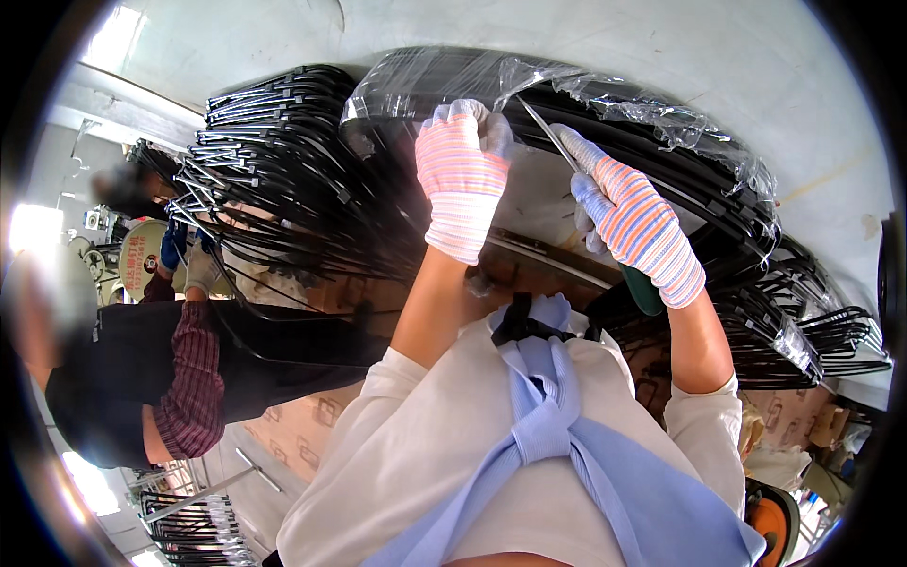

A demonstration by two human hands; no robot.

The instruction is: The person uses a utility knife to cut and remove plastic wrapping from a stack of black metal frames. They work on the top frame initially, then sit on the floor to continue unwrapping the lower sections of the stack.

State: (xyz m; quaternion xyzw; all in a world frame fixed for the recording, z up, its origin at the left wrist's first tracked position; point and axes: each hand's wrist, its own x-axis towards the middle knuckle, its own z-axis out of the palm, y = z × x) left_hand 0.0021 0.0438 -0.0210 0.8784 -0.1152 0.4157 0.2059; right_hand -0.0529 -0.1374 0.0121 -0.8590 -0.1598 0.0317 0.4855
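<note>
A long bundle of black bent rods or tubes [652, 156] lies in front of me, partly covered by clear plastic film [416, 80]. My left hand [468, 161], in a striped knit glove, is closed at the bundle's near edge, its fingers gripping the film. My right hand [628, 208], gloved alike, is wrapped round a pointed blade tool [545, 130] with a dark green handle [642, 288]. The blade's tip touches or nearly touches the torn film right of my left hand. Whether the tool is a knife or scissors I cannot tell.
Stacks of thin black rods with pale ends lie at left [274, 142] and right [803, 326] on the pale table [614, 28]. A co-worker [123, 378] in a dark apron stands at left, gloved hands at rod ends. Another rod stack [194, 529] is lower left.
</note>
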